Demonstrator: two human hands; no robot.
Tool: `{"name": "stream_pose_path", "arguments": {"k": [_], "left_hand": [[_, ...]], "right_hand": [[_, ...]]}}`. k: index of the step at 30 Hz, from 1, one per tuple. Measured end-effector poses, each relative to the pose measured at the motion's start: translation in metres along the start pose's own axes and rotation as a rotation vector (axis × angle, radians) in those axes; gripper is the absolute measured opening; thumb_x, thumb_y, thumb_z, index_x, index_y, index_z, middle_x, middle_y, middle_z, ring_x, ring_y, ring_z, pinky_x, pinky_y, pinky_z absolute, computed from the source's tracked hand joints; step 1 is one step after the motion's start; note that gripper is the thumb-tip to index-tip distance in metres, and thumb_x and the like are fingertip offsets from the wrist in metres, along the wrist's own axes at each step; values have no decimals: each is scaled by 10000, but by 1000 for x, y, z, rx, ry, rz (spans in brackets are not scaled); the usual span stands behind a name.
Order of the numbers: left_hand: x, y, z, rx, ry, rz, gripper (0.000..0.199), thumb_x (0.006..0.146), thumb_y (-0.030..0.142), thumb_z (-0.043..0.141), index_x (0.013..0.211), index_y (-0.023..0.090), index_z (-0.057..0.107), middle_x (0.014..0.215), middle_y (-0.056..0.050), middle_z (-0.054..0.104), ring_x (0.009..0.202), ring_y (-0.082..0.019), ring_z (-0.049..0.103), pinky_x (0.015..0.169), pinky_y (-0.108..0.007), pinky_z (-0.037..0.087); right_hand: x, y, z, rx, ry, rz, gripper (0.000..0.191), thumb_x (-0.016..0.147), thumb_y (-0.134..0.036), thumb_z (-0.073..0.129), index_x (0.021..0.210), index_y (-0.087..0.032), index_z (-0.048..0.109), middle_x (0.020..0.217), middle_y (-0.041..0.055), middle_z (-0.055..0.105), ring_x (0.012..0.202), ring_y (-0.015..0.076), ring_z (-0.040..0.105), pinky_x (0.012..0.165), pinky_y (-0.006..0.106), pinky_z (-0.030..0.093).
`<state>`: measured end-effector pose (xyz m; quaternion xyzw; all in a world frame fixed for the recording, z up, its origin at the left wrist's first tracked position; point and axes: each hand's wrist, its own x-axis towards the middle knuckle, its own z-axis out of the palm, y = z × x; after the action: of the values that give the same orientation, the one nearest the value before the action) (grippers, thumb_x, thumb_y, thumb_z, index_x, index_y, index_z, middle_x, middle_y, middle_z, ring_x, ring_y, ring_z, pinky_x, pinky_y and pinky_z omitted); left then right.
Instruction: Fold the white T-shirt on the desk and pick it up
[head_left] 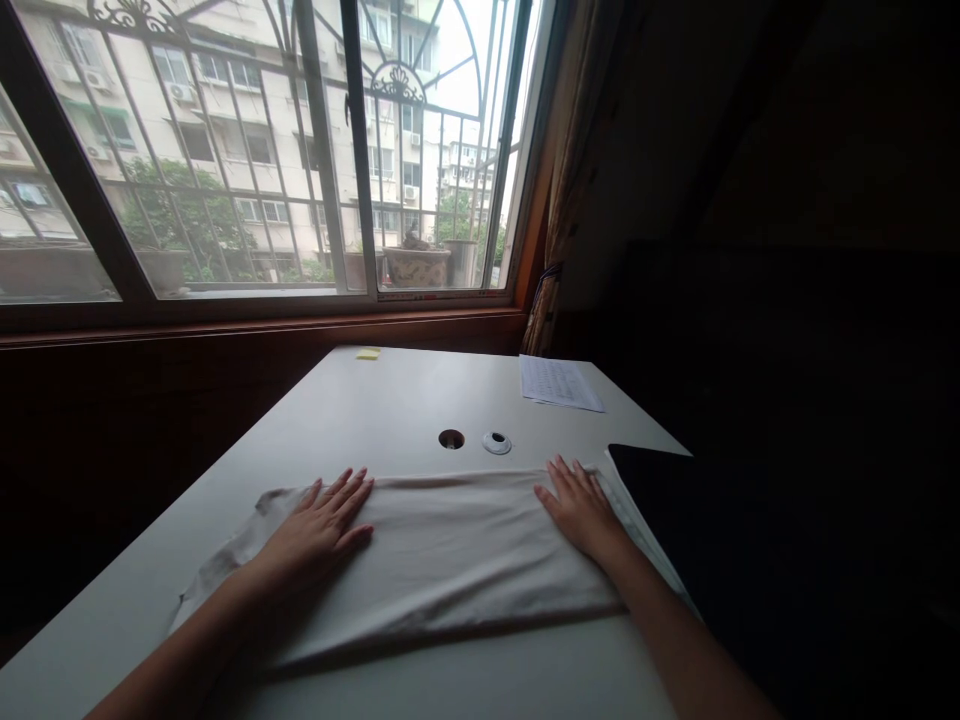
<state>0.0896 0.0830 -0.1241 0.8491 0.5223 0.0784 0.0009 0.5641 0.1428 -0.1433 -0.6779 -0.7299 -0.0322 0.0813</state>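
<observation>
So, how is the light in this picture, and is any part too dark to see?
Head view: daylight from the window lights the white table, the cloth and both hands; the right side is almost black; straight window bars bend near the edges.

A white desk (390,410) is set against a dark wood-panelled wall beneath a wide window (247,150) fitted with an ornamental metal grille, through which apartment blocks and trees are seen. Daylight is admitted only there. A tied-back curtain (562,180) is hung at the right, where the room is left in deep shadow.
</observation>
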Motion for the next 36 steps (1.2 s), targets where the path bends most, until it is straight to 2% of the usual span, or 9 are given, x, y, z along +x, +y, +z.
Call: {"name": "stream_pose_path", "arguments": {"k": [5,11,16,22,26,29,32,36], "left_hand": [[-1,-15,0,-27,-26,5,667,1025,632,308,1595,331,137,1646,5,183,1530,-274,191,1247,-490,157],[-2,-28,-3,-52,-73,-62,647,1030,625,289,1593,334,158,1652,32,154,1540,-266,148,1250,-505,129],[-6,-43,-6,-54,-81,-103,654,1023,632,294,1591,320,200,1645,13,202,1540,-264,154,1247,-502,128],[-12,-72,-7,-79,-64,-136,632,1027,614,292,1570,290,312,1634,-26,258,1529,-292,194,1232,-517,187],[-16,-97,-1,-134,-23,-140,604,1040,585,260,1537,274,402,1611,-31,324,1518,-292,232,1220,-495,251],[-20,-118,4,-152,23,-181,616,1030,600,274,1515,264,449,1600,-42,352,1506,-313,258,1214,-520,263],[-27,-137,5,-229,71,-200,648,1000,641,341,1482,241,504,1580,-65,405,1492,-327,297,1211,-529,274],[-38,-154,-4,-401,142,-237,668,945,683,449,1406,221,590,1510,-79,518,1451,-305,393,1206,-469,316]], "right_hand": [[1,10,4,-11,47,55,713,998,-606,207,1539,-187,406,1629,95,329,1520,314,236,1222,540,194],[2,16,0,-1,28,115,741,989,-621,195,1544,-173,396,1631,93,324,1521,303,234,1213,539,221],[2,16,-2,7,6,144,771,977,-642,200,1554,-162,376,1640,81,304,1523,323,216,1210,536,234],[2,15,-2,14,2,158,775,972,-655,199,1560,-181,368,1646,77,293,1523,330,212,1214,538,218],[2,14,-3,-13,-31,183,756,983,-624,216,1571,-165,340,1655,59,273,1531,307,187,1225,506,203],[3,12,-4,-26,-48,195,744,990,-604,225,1574,-154,328,1660,50,260,1534,296,172,1227,500,194],[2,12,-4,-28,-53,199,732,994,-599,226,1577,-166,322,1663,53,254,1533,294,174,1227,492,190],[2,13,-4,-27,-53,193,735,995,-599,211,1578,-165,318,1663,52,253,1531,297,180,1226,498,192]]}}
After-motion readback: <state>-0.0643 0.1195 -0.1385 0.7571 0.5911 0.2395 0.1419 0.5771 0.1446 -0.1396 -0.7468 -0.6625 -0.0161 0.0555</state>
